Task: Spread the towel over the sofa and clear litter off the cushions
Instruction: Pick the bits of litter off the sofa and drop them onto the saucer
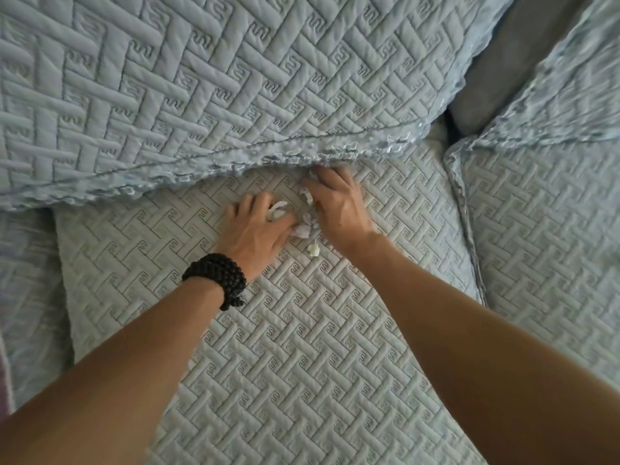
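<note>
Both my hands rest on the quilted grey-blue seat cover [302, 330] of the sofa, close to the ruffled lower edge of the back cushion cover [201, 95]. My left hand [258, 226], with a black bead bracelet on its wrist, curls its fingers around a scrap of white paper litter [277, 209]. My right hand [339, 203] presses on more crumpled white scraps [307, 196]. Between the two hands lies a small heap of pale scraps [303, 229], and one white crumb [313, 250] sits just below it.
A second quilted seat cushion [543, 246] lies to the right, separated by a seam. A bare grey sofa part [496, 68] shows at the upper right. Another covered cushion [27, 280] lies at the far left.
</note>
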